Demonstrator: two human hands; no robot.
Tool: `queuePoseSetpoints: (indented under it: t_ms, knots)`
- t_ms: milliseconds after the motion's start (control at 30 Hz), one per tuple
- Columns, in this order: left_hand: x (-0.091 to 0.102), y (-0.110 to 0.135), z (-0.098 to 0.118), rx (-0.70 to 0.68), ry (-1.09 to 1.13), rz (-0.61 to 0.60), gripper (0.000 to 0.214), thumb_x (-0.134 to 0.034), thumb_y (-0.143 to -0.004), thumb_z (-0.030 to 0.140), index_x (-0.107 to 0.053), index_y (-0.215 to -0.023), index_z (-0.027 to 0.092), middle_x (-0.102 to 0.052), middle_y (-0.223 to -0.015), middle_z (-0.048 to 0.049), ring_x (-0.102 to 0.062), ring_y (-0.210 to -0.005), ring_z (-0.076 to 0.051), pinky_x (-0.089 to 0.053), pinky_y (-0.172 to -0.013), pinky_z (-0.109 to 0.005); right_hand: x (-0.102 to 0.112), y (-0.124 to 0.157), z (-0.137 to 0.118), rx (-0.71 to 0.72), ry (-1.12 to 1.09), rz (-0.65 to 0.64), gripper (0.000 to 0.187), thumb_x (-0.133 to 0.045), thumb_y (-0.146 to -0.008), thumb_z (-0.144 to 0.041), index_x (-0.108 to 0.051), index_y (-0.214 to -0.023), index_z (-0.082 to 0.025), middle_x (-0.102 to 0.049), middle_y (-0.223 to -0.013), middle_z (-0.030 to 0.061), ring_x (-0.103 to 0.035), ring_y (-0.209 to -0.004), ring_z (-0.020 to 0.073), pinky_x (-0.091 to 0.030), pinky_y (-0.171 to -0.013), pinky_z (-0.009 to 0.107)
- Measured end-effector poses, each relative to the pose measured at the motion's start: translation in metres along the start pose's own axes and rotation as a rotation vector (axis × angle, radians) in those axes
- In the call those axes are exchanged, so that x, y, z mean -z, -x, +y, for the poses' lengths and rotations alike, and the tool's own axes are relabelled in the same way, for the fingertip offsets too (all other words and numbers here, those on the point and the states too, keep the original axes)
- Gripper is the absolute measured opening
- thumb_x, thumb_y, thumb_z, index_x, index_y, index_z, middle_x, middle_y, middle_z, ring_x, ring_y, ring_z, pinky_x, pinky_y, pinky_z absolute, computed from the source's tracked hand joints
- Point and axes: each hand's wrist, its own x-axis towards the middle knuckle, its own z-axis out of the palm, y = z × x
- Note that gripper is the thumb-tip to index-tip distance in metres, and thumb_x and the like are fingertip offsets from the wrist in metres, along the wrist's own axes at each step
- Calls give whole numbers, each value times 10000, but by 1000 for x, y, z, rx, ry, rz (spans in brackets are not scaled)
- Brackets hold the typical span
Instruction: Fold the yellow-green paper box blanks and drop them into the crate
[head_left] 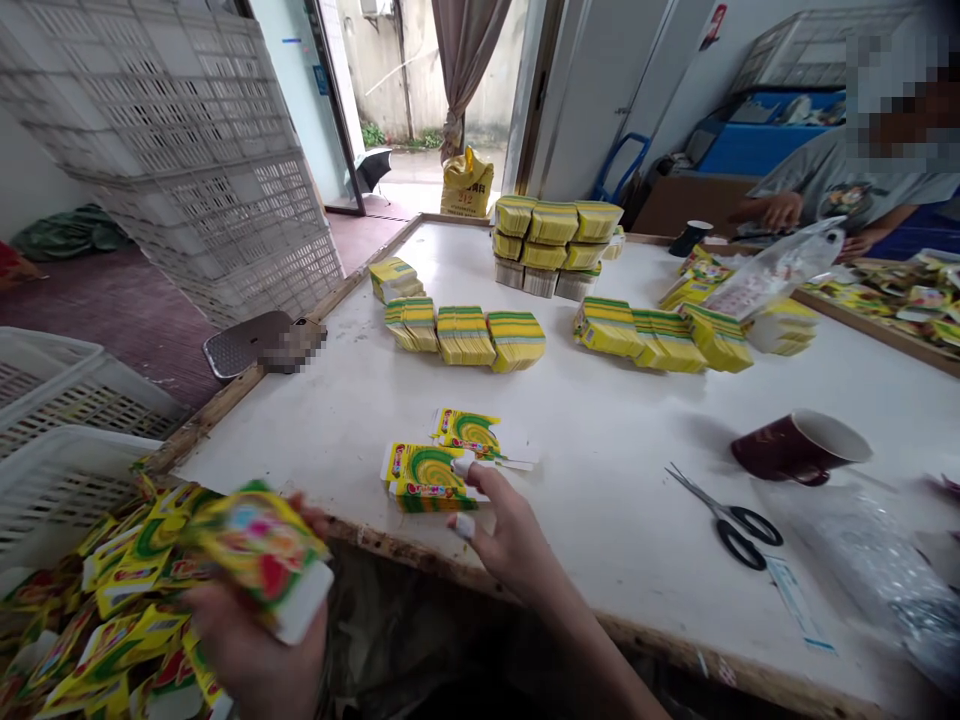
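My left hand [262, 640] grips a small yellow-and-green printed carton [259, 550], blurred by motion, above the table's front left edge. Part of its white end flap shows. My right hand [510, 520] has white coverings on its fingertips, with thumb and forefinger spread apart. The forefinger reaches the right end of a flattened yellow carton [427, 470] on the table, and the thumb hovers by its lower edge. Just behind lies another flattened carton [469, 430] with white flaps. A heap of folded cartons [127, 600] fills the space below my left hand.
Bundled carton stacks [465, 335] stand farther back, with a taller pile [555, 235] behind. On the right are scissors [720, 515], a dark mug [795, 445] and clear plastic [885, 580]. A phone [262, 340] rests at the left edge. Another person [847, 190] works across the table.
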Motion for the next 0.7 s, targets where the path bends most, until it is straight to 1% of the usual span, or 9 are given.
queuePoseSetpoints:
  t_ms: [33,100,167,233,333,467,533,600,700]
  knots:
    - [2,-8,4,39,160,118,700,-488,-705,799,-609,-1176,295,-632,-1219,-4,-658,-985,-186,-591,-769,-252,-2,-6,4,-10,57,19,457,-598,-833,-133,-491,-1275,-179,-603,-1234,150,-556,-1153,291,-462,-995,466]
    - [6,-17,7,258,298,275,750,-341,-786,799,-628,-1122,193,-639,-1158,-80,-654,-994,-209,-603,-780,-294,-7,-16,12,-24,128,27,458,-537,-785,-24,-538,-1219,-170,-624,-1156,148,-542,-1118,309,-446,-982,511]
    - [9,-18,2,470,340,336,743,-287,-850,743,-632,-1067,121,-642,-1084,-130,-657,-959,-211,-611,-748,-308,-12,-21,16,-28,149,20,505,-490,-731,43,-561,-1186,-164,-626,-1103,143,-539,-1079,311,-439,-969,523]
    - [7,-12,-6,546,341,326,689,-333,-861,710,-634,-1034,114,-642,-1007,-113,-652,-874,-182,-605,-686,-281,-15,-22,18,-27,156,15,507,-482,-714,53,-562,-1170,-153,-610,-1091,145,-530,-1065,310,-437,-963,516]
    - [-2,0,-19,552,327,264,594,-501,-812,681,-648,-1001,138,-638,-932,-66,-624,-774,-147,-575,-641,-246,-16,-21,18,-30,128,22,517,-522,-716,18,-504,-1209,-136,-575,-1090,145,-519,-1056,307,-439,-953,508]
    - [-15,18,-31,452,285,122,581,-616,-755,676,-656,-1053,179,-652,-1037,-69,-624,-914,-179,-550,-771,-284,-15,-14,9,-54,29,27,534,-519,-747,-18,-389,-1238,-183,-543,-938,42,-565,-819,202,-515,-775,374]
    - [-21,28,-35,345,268,13,628,-642,-709,710,-649,-1096,216,-653,-1100,-70,-609,-1022,-220,-528,-848,-329,-15,-7,-2,-65,-131,-20,516,-552,-773,-65,-366,-1227,-222,-520,-886,-7,-550,-707,146,-503,-658,275]
    - [-28,38,-35,292,260,-83,634,-617,-713,731,-638,-1119,245,-661,-1107,-69,-607,-1050,-257,-517,-874,-378,-17,3,-17,-88,-411,-115,513,-606,-770,-111,-386,-1214,-241,-520,-887,-18,-536,-691,123,-468,-612,228]
    - [-40,46,-29,333,328,-128,570,-564,-753,720,-647,-1036,231,-661,-956,-55,-634,-904,-247,-538,-808,-378,-20,18,-36,-134,-740,-274,507,-685,-743,-157,-455,-1187,-240,-534,-903,-12,-529,-733,126,-448,-650,232]
